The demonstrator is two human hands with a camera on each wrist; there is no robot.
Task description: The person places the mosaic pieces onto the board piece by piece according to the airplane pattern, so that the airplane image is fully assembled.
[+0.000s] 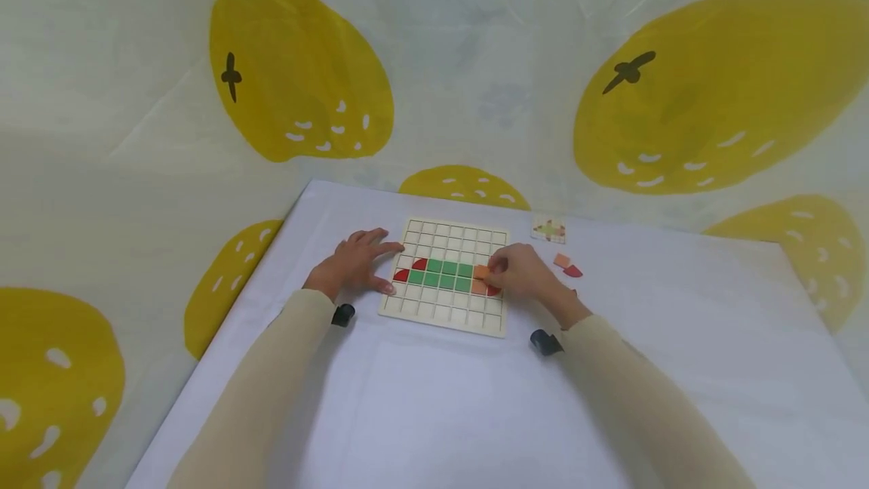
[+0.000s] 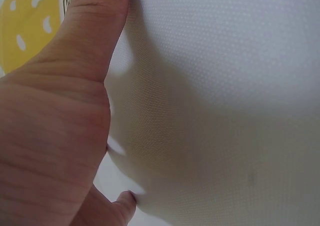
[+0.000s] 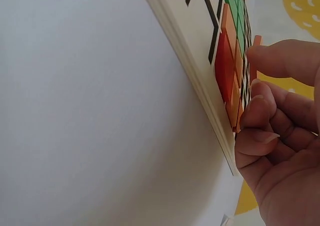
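A pale square grid board point(image 1: 441, 315) lies on the white table. Across its middle runs a shape of green squares point(image 1: 449, 268), with red quarter-circle pieces point(image 1: 401, 275) at the left end and orange squares point(image 1: 479, 287) towards the right. My left hand point(image 1: 356, 259) spreads its fingers at the board's left edge, thumb and fingertips touching it. Over the right end of the shape, my right hand point(image 1: 523, 274) pinches a thin red piece point(image 3: 254, 71) between thumb and finger, seen edge-on in the right wrist view.
Behind the board on the right lies a small pattern card point(image 1: 548, 229). Right of the board are a loose orange square point(image 1: 561, 259) and a loose red quarter-circle point(image 1: 573, 271). A patterned cloth point(image 1: 462, 96) hangs behind the table.
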